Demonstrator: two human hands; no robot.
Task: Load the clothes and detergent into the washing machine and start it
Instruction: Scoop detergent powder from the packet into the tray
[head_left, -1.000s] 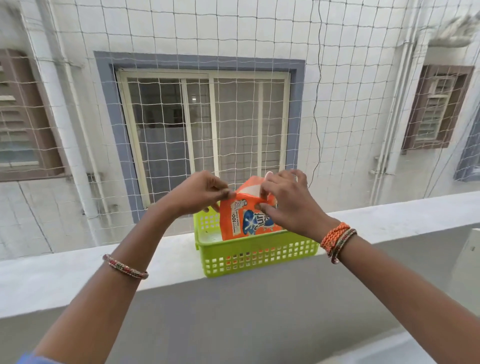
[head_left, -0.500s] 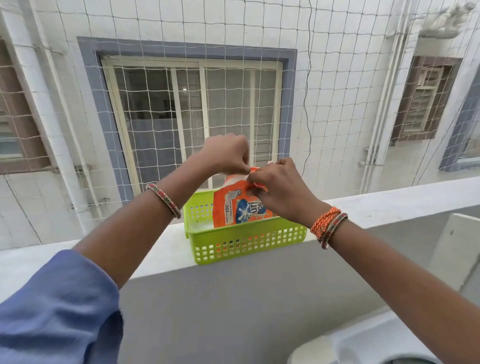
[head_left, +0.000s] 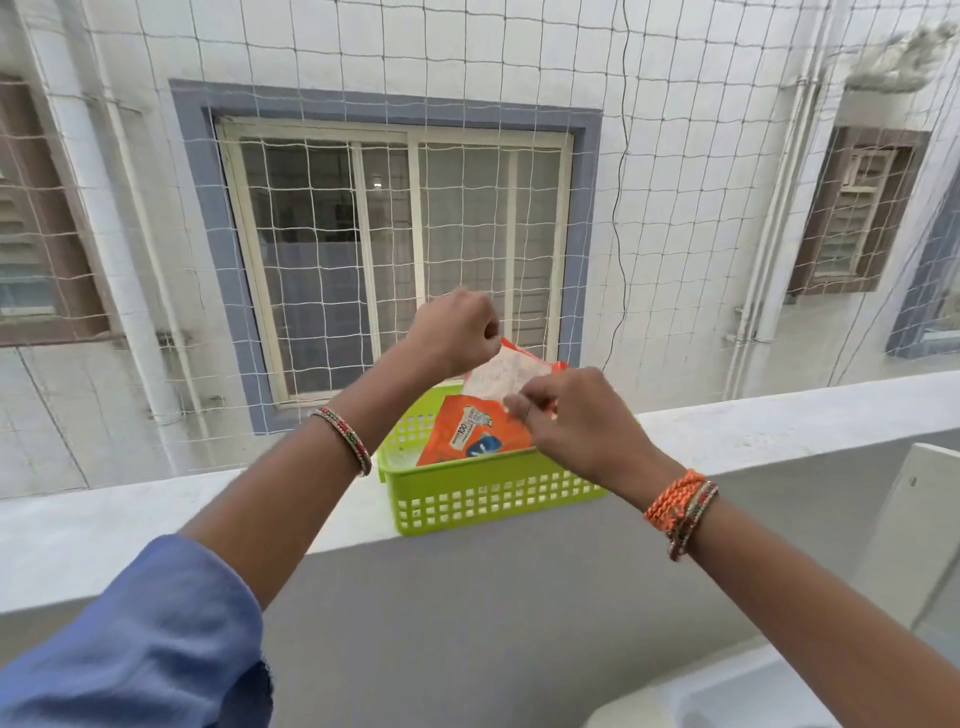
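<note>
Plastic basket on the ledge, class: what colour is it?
Lime green plastic basket with a grid of small holes, clearest in the head view.

Both hands, left (head_left: 457, 330) and right (head_left: 566, 415), pinched the orange detergent packet (head_left: 470, 434) standing in a green basket (head_left: 483, 493) on the ledge's (head_left: 156, 514) near edge.

One detergent packet (head_left: 470, 434), orange, standing in basket. One green perforated basket (head_left: 483, 496) on ledge. One ledge (head_left: 779, 415), grey. Two hands: left hand (head_left: 454, 330), right hand (head_left: 569, 415), both at packet top. Bangles: one on left wrist (head_left: 345, 439); on right wrist (head_left: 683, 512) orange band plus beaded one, exact count unclear. One blue sleeve (head_left: 135, 644), left arm. One safety net (head_left: 467, 62). Three windows in full or part: centre window (head_left: 395, 249), left window (head_left: 36, 218), right window (head_left: 854, 210).
</note>
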